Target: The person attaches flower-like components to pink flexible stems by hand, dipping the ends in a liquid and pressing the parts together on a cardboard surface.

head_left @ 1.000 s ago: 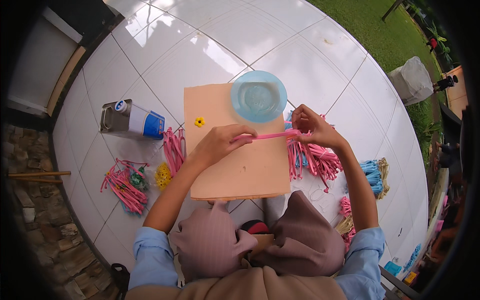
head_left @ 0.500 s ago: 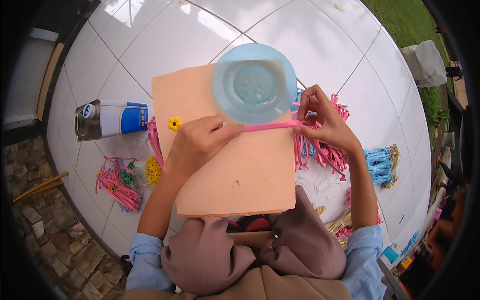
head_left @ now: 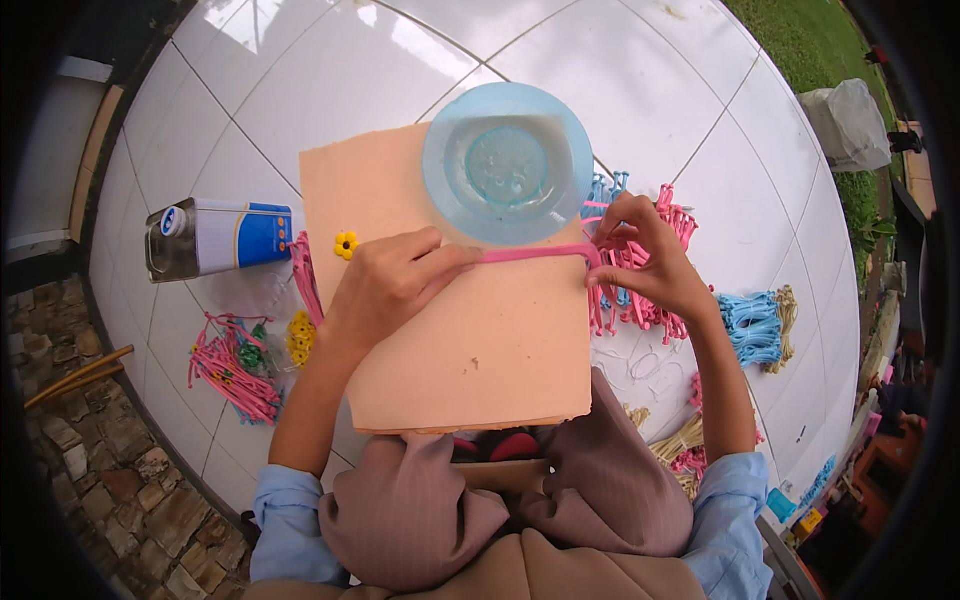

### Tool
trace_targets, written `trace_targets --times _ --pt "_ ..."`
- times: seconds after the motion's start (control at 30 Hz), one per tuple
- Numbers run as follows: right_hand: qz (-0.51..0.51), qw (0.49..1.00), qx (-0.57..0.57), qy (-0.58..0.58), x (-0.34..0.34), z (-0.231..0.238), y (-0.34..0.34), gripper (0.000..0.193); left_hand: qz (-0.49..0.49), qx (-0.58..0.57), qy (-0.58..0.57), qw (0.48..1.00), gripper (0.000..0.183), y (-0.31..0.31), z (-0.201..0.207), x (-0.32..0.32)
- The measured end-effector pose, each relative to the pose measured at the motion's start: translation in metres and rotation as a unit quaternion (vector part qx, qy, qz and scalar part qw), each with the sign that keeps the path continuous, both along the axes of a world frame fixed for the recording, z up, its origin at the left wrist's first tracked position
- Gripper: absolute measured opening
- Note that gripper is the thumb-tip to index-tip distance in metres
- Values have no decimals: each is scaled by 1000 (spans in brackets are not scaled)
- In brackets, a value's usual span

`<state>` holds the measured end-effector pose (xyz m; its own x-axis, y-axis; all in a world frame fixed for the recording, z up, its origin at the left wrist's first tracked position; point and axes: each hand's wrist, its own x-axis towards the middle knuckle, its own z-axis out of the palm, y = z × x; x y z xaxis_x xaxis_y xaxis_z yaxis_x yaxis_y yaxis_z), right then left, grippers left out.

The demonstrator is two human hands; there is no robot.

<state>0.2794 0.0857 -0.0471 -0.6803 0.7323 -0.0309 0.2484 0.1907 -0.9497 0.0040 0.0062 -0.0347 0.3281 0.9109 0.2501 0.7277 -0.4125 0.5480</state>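
Pink strip (head_left: 535, 254) runs across the tan board (head_left: 470, 325), just on the near side of the blue dish (head_left: 440, 165). Left hand (head_left: 400, 275) pinches its left end; right hand (head_left: 652, 262) has thumb and fingers parted at the bent right end, can't tell if gripping. Looks light, soft, bendy; best held near both ends.

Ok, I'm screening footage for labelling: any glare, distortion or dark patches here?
Head view: bright glare on the white tiled floor, upper left; its lines bend toward the rim; corners go black. Head view: the pink strip shows no strong glare.
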Motion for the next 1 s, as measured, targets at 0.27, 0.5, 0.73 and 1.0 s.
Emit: trace_targets --times 0.27,0.5,0.73,1.0 --pt "49 979 186 -73 -5 8 -3 44 -10 16 14 1000 21 0 -2 -2" --pt "92 943 259 -187 -12 22 -8 60 -44 0 41 998 20 5 6 -5" --pt "151 910 318 -221 -15 27 -4 64 -43 -22 42 998 22 7 11 -4" --pt "180 885 360 -233 -13 24 1 65 -43 115 179 976 24 -4 18 12"
